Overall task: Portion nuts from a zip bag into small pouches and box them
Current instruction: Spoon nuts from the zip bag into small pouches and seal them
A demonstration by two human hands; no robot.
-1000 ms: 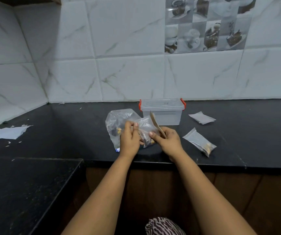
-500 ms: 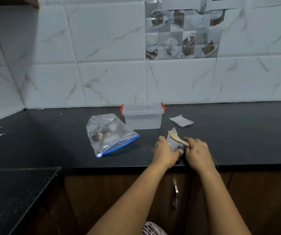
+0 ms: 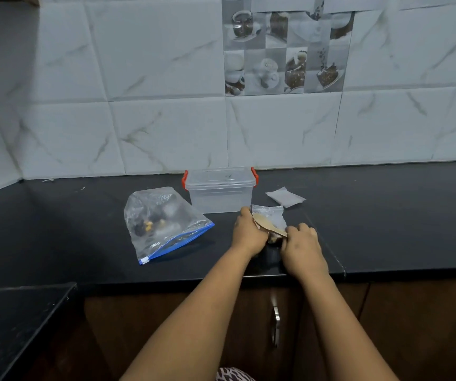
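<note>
A clear zip bag [image 3: 163,224] with a blue zipper strip lies on the black counter, a few nuts inside. Behind it stands a clear plastic box [image 3: 220,192] with red clips, lid on. Right of the box lies a flat small pouch [image 3: 286,197]. Between my hands stands another small pouch [image 3: 272,215] with nuts at its bottom. My left hand [image 3: 249,233] grips the pouch's left side. My right hand [image 3: 302,248] holds a wooden spoon [image 3: 266,224] by its handle, the bowl lying across the pouch.
The black counter [image 3: 386,215] runs along a white marble-tiled wall. A lower black surface [image 3: 15,325] sits at the bottom left. Brown cabinet doors with a metal handle [image 3: 275,320] are below the counter edge.
Both hands left the zip bag, which now lies on the counter, and moved right to the small pouch. The camera view shifted right.
</note>
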